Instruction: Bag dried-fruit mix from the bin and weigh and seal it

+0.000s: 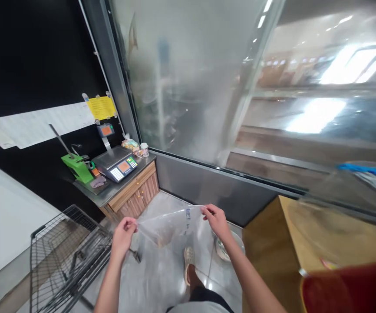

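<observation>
the left hand (pixel 123 237) and the right hand (pixel 217 221) hold a clear plastic bag (pixel 170 226) stretched between them, at about waist height above the tiled floor (pixel 162 282). the bag has blue print near the right hand, and its lower part sags between the two hands. on the left hand, the fingers (pixel 130 224) are curled and closed, pinching the bag's edge against the thumb. on the right hand, the fingers (pixel 211 211) are also bent inward and pinch the opposite edge, with the thumb on the bag. neither hand looks spread open, though the exact finger positions are partly hidden behind the hands and plastic.

below the right hand, a steel bowl (pixel 229 245) sits on the floor, just beside the person's beige clog (pixel 189 263). a wire shopping cart (pixel 67 256) stands to the left, near the left hand. ahead and to the left, a digital weighing scale (pixel 114 164) sits on a steel-topped counter (pixel 88 188) with wooden drawers (pixel 132 195), next to a green plastic device (pixel 77 168). a tall glass display case (pixel 188 87) fills the upper view, and a wooden counter (pixel 272 248) stands to the right.
</observation>
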`<state>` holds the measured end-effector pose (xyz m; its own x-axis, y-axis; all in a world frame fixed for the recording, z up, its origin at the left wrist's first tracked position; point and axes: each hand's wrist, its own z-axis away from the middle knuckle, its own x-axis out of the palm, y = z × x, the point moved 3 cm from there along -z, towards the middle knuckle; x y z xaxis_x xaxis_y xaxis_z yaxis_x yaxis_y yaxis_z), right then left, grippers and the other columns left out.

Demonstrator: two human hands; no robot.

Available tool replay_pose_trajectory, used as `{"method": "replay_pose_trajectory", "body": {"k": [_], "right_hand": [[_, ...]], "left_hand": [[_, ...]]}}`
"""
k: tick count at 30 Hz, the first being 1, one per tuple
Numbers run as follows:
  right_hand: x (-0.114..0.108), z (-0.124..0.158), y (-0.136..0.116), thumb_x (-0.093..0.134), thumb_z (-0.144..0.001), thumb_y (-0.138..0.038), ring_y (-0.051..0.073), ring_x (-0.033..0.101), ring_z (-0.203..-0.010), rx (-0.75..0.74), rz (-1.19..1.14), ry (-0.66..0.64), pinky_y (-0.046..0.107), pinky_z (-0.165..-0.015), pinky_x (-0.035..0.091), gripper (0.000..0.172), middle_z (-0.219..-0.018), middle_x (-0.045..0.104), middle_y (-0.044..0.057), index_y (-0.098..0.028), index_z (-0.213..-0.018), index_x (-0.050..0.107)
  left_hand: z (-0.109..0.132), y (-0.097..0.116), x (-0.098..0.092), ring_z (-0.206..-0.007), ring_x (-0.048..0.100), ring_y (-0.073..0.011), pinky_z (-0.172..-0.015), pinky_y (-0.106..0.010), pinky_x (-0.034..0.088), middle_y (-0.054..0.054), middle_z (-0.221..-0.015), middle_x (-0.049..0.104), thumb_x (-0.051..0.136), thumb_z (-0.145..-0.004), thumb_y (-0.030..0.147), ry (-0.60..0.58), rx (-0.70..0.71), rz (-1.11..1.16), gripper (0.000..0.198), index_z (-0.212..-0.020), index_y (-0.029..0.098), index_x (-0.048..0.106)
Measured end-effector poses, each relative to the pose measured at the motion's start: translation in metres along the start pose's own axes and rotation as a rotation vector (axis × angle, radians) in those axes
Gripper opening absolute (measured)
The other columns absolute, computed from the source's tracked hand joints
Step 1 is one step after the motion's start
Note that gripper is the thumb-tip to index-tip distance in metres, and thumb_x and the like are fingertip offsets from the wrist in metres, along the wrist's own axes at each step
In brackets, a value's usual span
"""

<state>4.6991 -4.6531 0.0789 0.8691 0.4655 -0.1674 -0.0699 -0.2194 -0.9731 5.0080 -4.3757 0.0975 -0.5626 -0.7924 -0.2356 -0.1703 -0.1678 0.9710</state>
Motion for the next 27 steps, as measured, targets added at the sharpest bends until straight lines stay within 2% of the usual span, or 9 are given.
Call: {"method": "replay_pose_trajectory", "body": {"k": [3, 6, 10, 13, 20, 27], "right_hand": [[0.027, -0.089, 0.016, 0.063, -0.089, -0.055, 0.020, 0.065, -0.066, -0.025, -0.030, -0.064, 0.030, -0.061, 0.057, 0.040, -0.078, 0.070, 0.007, -0.018, -0.079, 0.074], [0.056, -0.176, 0.023, 0.064, -0.090, -0.053, 0.019, 0.065, -0.064, -0.042, -0.069, -0.147, 0.030, -0.062, 0.057, 0.038, -0.078, 0.070, 0.006, -0.018, -0.081, 0.075], [0.103, -0.278, 0.017, 0.067, -0.090, -0.051, 0.019, 0.066, -0.066, -0.070, -0.118, -0.271, 0.030, -0.062, 0.057, 0.035, -0.081, 0.069, 0.005, -0.018, -0.084, 0.076], [0.146, -0.341, 0.008, 0.069, -0.090, -0.051, 0.019, 0.065, -0.066, -0.085, -0.151, -0.336, 0.030, -0.062, 0.058, 0.035, -0.080, 0.069, 0.005, -0.018, -0.083, 0.076], [0.247, -0.451, -0.016, 0.069, -0.089, -0.058, 0.020, 0.065, -0.067, -0.153, -0.173, -0.440, 0.031, -0.063, 0.060, 0.042, -0.079, 0.068, 0.006, -0.018, -0.084, 0.077], [0.309, -0.531, -0.036, 0.065, -0.092, -0.065, 0.023, 0.067, -0.073, -0.191, -0.131, -0.513, 0.034, -0.067, 0.062, 0.048, -0.083, 0.071, 0.009, -0.019, -0.088, 0.077]], "left_hand": [[-0.061, -0.005, 0.009, -0.068, 0.064, -0.0169, -0.069, -0.028, 0.053, 0.000, -0.076, 0.068, 0.078, -0.074, 0.045, 0.067, 0.017, -0.050, 0.031, -0.089, 0.019, 0.070], [-0.112, -0.003, 0.012, -0.071, 0.064, -0.0177, -0.070, -0.029, 0.053, -0.001, -0.078, 0.069, 0.078, -0.077, 0.045, 0.146, 0.001, -0.079, 0.030, -0.090, 0.019, 0.070], [-0.166, 0.006, 0.008, -0.079, 0.065, -0.0181, -0.078, -0.030, 0.055, -0.003, -0.088, 0.071, 0.079, -0.081, 0.045, 0.277, 0.007, -0.093, 0.030, -0.094, 0.020, 0.070], [-0.201, 0.011, -0.001, -0.083, 0.066, -0.0182, -0.081, -0.030, 0.055, -0.004, -0.094, 0.071, 0.078, -0.083, 0.046, 0.364, 0.005, -0.084, 0.030, -0.096, 0.020, 0.070], [-0.294, 0.026, -0.032, -0.076, 0.065, -0.0182, -0.073, -0.028, 0.053, -0.002, -0.083, 0.070, 0.080, -0.080, 0.051, 0.493, -0.024, -0.034, 0.036, -0.096, 0.020, 0.070], [-0.378, 0.047, -0.059, -0.077, 0.066, -0.0198, -0.076, -0.032, 0.058, -0.003, -0.086, 0.070, 0.080, -0.078, 0.053, 0.598, 0.015, 0.008, 0.038, -0.095, 0.021, 0.070]]}}
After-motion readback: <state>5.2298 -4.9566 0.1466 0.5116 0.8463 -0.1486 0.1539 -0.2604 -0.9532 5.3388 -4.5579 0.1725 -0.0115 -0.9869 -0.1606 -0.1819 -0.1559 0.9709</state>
